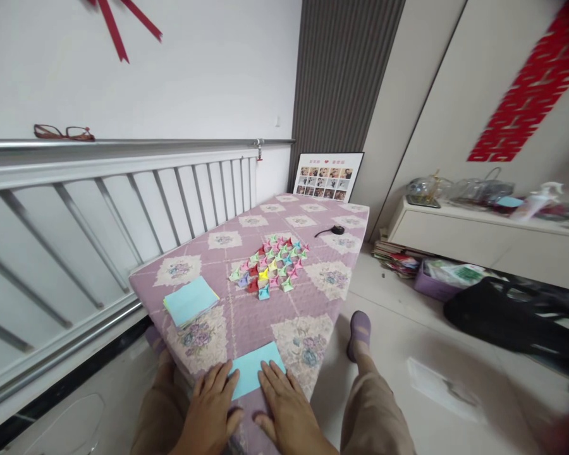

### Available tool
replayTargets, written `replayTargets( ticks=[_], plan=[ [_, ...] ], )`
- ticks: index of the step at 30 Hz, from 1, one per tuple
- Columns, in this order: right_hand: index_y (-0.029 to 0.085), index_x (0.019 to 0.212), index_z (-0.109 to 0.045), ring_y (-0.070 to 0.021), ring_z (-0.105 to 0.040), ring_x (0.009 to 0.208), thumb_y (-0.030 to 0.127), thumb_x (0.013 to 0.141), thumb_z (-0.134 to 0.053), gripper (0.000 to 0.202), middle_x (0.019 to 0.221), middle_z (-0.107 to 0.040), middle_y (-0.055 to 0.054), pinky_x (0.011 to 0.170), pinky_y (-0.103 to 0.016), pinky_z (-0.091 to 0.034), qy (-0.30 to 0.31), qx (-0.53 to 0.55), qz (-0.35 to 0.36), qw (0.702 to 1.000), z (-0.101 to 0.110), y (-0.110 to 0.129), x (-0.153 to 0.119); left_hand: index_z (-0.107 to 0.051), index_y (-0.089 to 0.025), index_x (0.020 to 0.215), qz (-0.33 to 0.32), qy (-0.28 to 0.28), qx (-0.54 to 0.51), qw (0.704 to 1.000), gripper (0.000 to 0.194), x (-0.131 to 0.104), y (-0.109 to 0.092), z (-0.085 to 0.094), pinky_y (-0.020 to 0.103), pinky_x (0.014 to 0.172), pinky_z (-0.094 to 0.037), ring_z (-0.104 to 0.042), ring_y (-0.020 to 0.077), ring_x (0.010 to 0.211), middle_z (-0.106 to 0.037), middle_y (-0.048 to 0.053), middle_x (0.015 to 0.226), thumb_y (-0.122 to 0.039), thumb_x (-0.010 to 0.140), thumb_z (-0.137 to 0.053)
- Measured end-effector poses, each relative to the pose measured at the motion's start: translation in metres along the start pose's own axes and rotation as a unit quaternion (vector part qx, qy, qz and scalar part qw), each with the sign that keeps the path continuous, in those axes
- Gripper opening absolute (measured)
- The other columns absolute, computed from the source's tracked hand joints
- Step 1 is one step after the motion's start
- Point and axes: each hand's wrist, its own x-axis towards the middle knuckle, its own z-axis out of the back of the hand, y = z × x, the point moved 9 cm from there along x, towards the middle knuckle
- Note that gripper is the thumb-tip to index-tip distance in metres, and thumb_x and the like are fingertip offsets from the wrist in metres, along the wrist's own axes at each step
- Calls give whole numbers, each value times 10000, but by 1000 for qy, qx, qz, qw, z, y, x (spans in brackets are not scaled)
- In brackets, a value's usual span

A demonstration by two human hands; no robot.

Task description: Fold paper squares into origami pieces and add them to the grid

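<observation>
A light blue sheet of paper (pixel 250 371) lies flat at the near end of the table. My left hand (pixel 213 398) rests on its left side, fingers stretched out and close together. On the right side of the sheet my right hand (pixel 284 401) lies flat with its fingers extended. Farther left sits a stack of coloured paper (pixel 191 300), light blue on top. Beyond the sheet stand several small folded paper pieces (pixel 264 275) in red, pink, green, yellow and blue, grouped in rows.
A purple flowered cloth (pixel 251 316) covers the table. A small black object with a cord (pixel 336 230) lies toward the far right. Behind stands a framed photo board (pixel 329 177). A white radiator (pixel 123 215) runs along the left, with eyeglasses (pixel 64 133) above it. A low cabinet (pixel 488 237) is at right.
</observation>
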Motion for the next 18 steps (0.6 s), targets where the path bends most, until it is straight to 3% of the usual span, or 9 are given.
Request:
replayTargets(
  ticks=[4,12,18],
  plan=[
    [254,1473,-292,-252,-166,1428,418,858,-549,687,1545,-203,-31,1165,-464,-152,-30,2,1,1000,1,-1,-2,-489,-285,1356,13,-4,12,1000,526,5,-2,8,470,1087,-274,-350,268,1339,-415,43,1468,-255,831,-473],
    [257,1476,-283,-252,-172,1426,410,846,-559,705,1543,-211,-31,1164,-466,-150,-36,15,5,999,-3,-3,-4,-525,-219,1327,9,38,51,998,512,13,-6,2,459,1093,-307,-375,276,1330,-433,72,1454,-182,820,-458],
    [258,1477,-279,-248,-164,1428,410,845,-547,702,1546,-199,-20,1164,-479,-135,-34,38,0,999,-4,-5,-4,-539,-217,1320,-7,35,66,997,474,17,-7,-2,457,1087,-331,-392,295,1319,-446,80,1443,-197,860,-429]
  ],
)
